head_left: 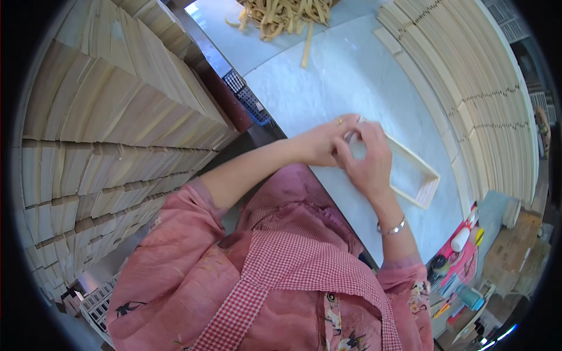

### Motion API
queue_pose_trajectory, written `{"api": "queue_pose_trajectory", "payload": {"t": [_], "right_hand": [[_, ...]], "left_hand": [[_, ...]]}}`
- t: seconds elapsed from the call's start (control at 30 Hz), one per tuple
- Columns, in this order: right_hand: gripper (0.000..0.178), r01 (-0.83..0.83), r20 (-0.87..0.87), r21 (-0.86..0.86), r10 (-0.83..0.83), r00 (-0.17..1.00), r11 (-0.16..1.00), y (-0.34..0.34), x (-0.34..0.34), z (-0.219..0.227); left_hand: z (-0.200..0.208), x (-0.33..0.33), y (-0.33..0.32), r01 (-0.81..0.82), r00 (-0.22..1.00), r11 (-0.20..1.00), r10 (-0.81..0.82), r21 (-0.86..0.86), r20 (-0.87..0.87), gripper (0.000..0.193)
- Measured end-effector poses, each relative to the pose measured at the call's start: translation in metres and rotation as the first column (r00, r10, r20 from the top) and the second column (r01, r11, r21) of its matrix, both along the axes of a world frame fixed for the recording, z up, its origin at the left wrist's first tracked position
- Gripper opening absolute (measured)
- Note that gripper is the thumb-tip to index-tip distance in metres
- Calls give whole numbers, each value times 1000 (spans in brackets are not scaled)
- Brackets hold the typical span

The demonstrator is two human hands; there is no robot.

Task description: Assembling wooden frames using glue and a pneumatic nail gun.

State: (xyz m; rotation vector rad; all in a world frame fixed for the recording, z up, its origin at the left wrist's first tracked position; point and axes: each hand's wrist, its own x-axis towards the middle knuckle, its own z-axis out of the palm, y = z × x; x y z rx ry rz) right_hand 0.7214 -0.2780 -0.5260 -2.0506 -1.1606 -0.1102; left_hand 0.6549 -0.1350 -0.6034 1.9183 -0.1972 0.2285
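A shallow rectangular frame of pale wood [430, 186] lies slantwise on the light table, its right end in plain sight. Its left end runs in between my hands and is mostly covered by them. My left hand [328, 140], with a ring on one finger, reaches in from the left with its fingers bent at that end. Over the frame's left part curls my right hand [372, 161], thumb and fingers rounded and closed. The fingertips of both hands meet, and the exact spot they pinch is hidden.
Tall stacks of thin wooden boards [105, 111] rise on the left. A heap of tan strips [287, 14] lies at the table's far edge, one strip [307, 47] sticking out. Rows of pale wooden pieces [468, 88] line the right side. Bottles and small tools [459, 251] stand at the lower right.
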Motion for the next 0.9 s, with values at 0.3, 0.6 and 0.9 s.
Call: {"api": "queue_pose_trajectory", "payload": {"t": [0.3,0.6,0.9], "right_hand": [[29,131,122,-455,-84,989,881,179,85,-45],[12,111,-154,-170,-138,978,979,84,121,-2],[6,264,-270,-61,-270,924,963,-27,117,22]], "left_hand": [[16,3,5,119,974,992,-107,49,-197,92],[4,-1,9,149,988,978,-142,144,-53,103],[34,0,14,228,931,968,-185,104,-315,111]]}}
